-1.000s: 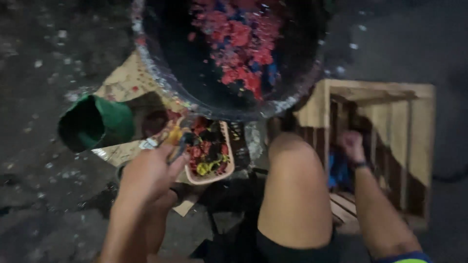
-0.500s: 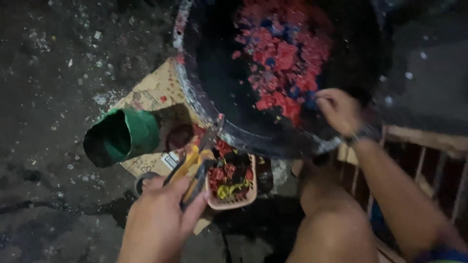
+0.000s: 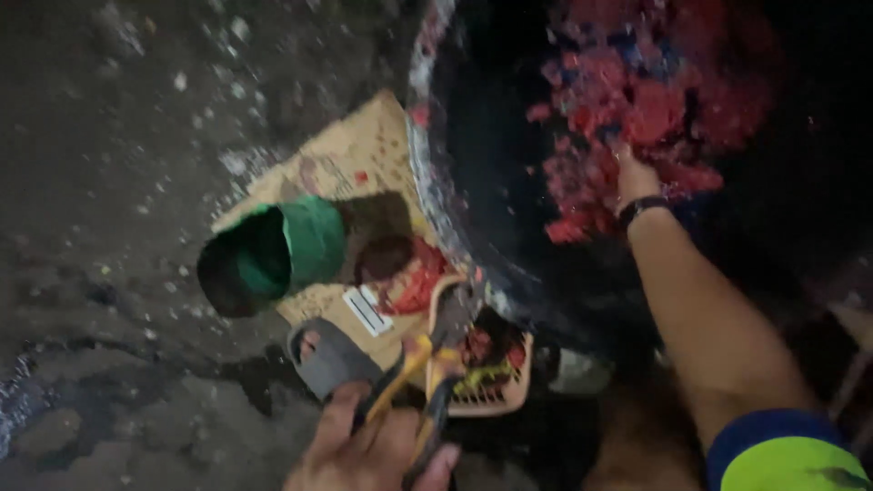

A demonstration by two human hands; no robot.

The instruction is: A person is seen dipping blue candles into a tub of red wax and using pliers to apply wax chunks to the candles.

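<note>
One green cup [image 3: 273, 257] lies tipped on one cardboard sheet [image 3: 350, 164]. The left hand [image 3: 377, 455] clamps one pair of yellow-handled pliers [image 3: 426, 377] – best kept firm above the small tray [image 3: 496, 386]. The right hand [image 3: 635, 177] digs into red scraps [image 3: 659, 109] in one dark basin [image 3: 473, 245] – its grip is hidden.

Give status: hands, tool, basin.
Left hand grips yellow-handled pliers. Right hand reaches into red scraps in dark basin. Green cup lies alongside.
</note>
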